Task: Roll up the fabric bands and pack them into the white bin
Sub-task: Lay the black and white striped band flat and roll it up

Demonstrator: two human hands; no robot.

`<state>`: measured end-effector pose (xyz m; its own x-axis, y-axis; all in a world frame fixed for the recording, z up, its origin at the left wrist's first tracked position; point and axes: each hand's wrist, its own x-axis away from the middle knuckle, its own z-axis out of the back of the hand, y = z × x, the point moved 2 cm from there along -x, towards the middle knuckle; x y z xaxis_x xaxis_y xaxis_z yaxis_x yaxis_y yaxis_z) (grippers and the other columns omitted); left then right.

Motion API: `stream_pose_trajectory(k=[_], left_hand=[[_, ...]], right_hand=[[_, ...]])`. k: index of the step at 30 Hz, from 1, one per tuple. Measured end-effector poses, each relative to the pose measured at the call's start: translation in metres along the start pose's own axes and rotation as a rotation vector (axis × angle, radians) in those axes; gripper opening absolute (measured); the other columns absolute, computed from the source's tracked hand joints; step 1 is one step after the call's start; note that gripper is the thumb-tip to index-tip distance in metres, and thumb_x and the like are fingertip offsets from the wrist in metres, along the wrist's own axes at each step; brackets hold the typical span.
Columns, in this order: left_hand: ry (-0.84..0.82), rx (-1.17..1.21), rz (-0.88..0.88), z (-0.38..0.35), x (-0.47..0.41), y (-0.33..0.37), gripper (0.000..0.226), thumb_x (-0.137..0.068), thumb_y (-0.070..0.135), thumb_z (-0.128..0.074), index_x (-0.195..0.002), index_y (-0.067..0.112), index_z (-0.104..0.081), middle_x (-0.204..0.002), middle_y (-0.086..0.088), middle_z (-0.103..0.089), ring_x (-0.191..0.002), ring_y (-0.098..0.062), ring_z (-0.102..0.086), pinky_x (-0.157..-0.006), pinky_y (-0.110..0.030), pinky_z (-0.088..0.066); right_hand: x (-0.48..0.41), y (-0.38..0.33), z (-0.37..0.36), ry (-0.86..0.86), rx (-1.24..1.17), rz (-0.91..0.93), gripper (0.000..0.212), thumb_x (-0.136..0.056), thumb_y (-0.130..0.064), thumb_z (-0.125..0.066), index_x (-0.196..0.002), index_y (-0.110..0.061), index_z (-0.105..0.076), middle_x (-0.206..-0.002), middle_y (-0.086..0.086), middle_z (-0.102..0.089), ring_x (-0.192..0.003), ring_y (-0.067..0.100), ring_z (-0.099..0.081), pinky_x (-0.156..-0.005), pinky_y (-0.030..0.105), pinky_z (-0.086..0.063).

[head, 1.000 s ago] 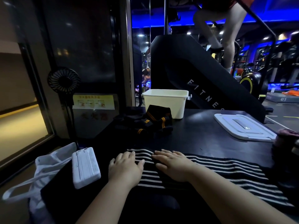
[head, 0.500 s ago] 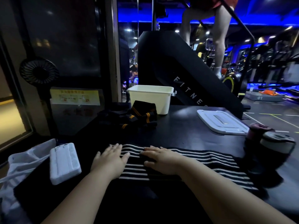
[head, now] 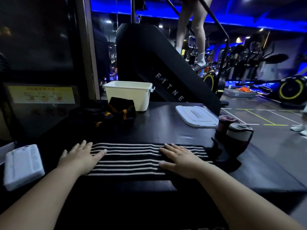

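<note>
Two hands lie flat, palms down, on a black fabric band with pale stripes [head: 131, 156] that is spread lengthwise along the near edge of a dark table [head: 166, 130]. The left hand [head: 81, 156] presses the band's left end with straight, slightly spread fingers. The right hand [head: 181, 161] rests near the right end, fingers likewise extended and pointing left. The hands are well apart, with a stretch of striped band showing between them, and neither one grips anything.

The white bin [head: 127, 95] stands upright at the far edge of the table, open at the top; its inside cannot be seen from this angle. Touching its front, a loose heap of black bands with orange stripes [head: 116, 113] lies unrolled. The bin's white lid [head: 196, 116] lies flat on the table to the right, apart from the bin. Just beyond the striped band's right end stand two rolled bands [head: 235, 135], one beside the other. A flat white case [head: 22, 166] lies to the left of the left hand.

Behind the table rises a black stair-climbing machine [head: 157, 63], on which another person's legs [head: 191, 30] are visible. A yellow notice [head: 41, 94] is fixed to the dark panel at left.
</note>
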<state>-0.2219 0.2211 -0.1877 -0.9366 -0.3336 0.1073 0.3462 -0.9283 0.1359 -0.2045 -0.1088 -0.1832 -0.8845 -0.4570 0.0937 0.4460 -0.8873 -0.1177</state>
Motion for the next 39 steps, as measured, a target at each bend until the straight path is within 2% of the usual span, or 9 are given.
stream_pose_trajectory(k=[6, 15, 19, 21, 23, 26, 30, 33, 39], left_hand=[[-0.039, 0.005, 0.062, 0.004, 0.006, 0.001, 0.092, -0.082, 0.084, -0.014, -0.156, 0.03, -0.001, -0.163, 0.009, 0.005, -0.151, -0.023, -0.001, -0.12, -0.048, 0.0], [-0.042, -0.006, 0.051, 0.001, 0.008, 0.0, 0.088, -0.085, 0.082, -0.016, -0.156, 0.031, -0.001, -0.163, 0.008, 0.009, -0.149, -0.019, 0.015, -0.118, -0.051, 0.007], [0.109, -0.121, -0.022, 0.014, 0.012, 0.017, 0.074, -0.094, 0.067, -0.026, -0.156, 0.031, -0.006, -0.164, 0.0, 0.006, -0.149, -0.024, 0.017, -0.118, -0.052, 0.007], [0.24, -0.108, -0.171, 0.021, 0.013, 0.04, 0.062, -0.098, 0.055, -0.034, -0.153, 0.03, -0.021, -0.163, 0.002, -0.009, -0.15, -0.023, 0.005, -0.119, -0.049, 0.001], [0.29, -0.016, -0.311, 0.025, 0.017, 0.072, 0.049, -0.098, 0.051, -0.038, -0.143, 0.031, -0.042, -0.155, 0.006, -0.032, -0.147, -0.02, -0.016, -0.118, -0.042, -0.015], [0.227, 0.115, -0.415, 0.022, 0.025, 0.121, 0.039, -0.096, 0.055, -0.043, -0.123, 0.033, -0.06, -0.131, 0.008, -0.058, -0.13, -0.019, -0.043, -0.105, -0.034, -0.036], [0.09, 0.123, -0.404, 0.006, 0.024, 0.16, 0.046, -0.094, 0.061, -0.04, -0.126, 0.033, -0.057, -0.131, 0.004, -0.057, -0.128, -0.022, -0.044, -0.101, -0.037, -0.037], [0.073, 0.089, -0.399, -0.004, 0.016, 0.167, 0.055, -0.09, 0.067, -0.043, -0.132, 0.032, -0.051, -0.136, 0.002, -0.048, -0.13, -0.024, -0.038, -0.103, -0.042, -0.035], [0.123, 0.14, -0.382, -0.009, 0.0, 0.167, 0.049, -0.088, 0.068, -0.047, -0.109, 0.025, -0.057, -0.117, 0.003, -0.052, -0.121, -0.022, -0.045, -0.098, -0.037, -0.037]], right_hand=[[0.018, 0.027, 0.006, 0.016, -0.039, -0.12, 0.077, -0.092, -0.069, -0.033, -0.156, -0.029, -0.014, -0.163, -0.009, -0.004, -0.15, 0.012, 0.0, -0.121, 0.032, -0.001], [0.041, 0.052, 0.01, 0.081, -0.03, -0.192, 0.08, -0.092, -0.069, -0.036, -0.155, -0.023, -0.021, -0.163, -0.005, -0.013, -0.15, 0.012, -0.01, -0.121, 0.029, -0.009], [0.056, 0.06, 0.021, 0.355, -0.101, -0.171, 0.057, -0.09, -0.053, -0.058, -0.141, -0.031, -0.047, -0.144, -0.007, -0.049, -0.132, 0.014, -0.045, -0.104, 0.025, -0.035], [0.063, 0.068, 0.026, 0.581, -0.084, -0.155, 0.042, -0.087, -0.038, -0.068, -0.127, -0.027, -0.061, -0.125, -0.002, -0.062, -0.119, 0.022, -0.055, -0.097, 0.029, -0.042], [0.065, 0.081, 0.029, 0.701, -0.065, -0.217, 0.038, -0.084, -0.031, -0.071, -0.121, -0.022, -0.065, -0.117, 0.003, -0.065, -0.114, 0.028, -0.055, -0.096, 0.033, -0.043], [0.06, 0.096, 0.028, 0.553, -0.047, -0.444, 0.056, -0.087, -0.049, -0.062, -0.136, -0.026, -0.051, -0.134, 0.002, -0.053, -0.126, 0.027, -0.042, -0.103, 0.037, -0.037], [0.05, 0.108, 0.02, 0.344, -0.097, -0.607, 0.072, -0.083, -0.067, -0.054, -0.142, -0.029, -0.04, -0.142, 0.002, -0.046, -0.13, 0.029, -0.041, -0.104, 0.042, -0.038], [0.046, 0.114, 0.02, 0.281, -0.048, -0.672, 0.07, -0.078, -0.077, -0.05, -0.131, -0.031, -0.053, -0.134, 0.001, -0.05, -0.127, 0.027, -0.043, -0.099, 0.043, -0.037], [0.045, 0.126, 0.02, 0.403, -0.242, -0.592, 0.053, -0.071, -0.074, -0.064, -0.099, -0.029, -0.062, -0.105, -0.003, -0.066, -0.106, 0.022, -0.058, -0.088, 0.036, -0.045]])
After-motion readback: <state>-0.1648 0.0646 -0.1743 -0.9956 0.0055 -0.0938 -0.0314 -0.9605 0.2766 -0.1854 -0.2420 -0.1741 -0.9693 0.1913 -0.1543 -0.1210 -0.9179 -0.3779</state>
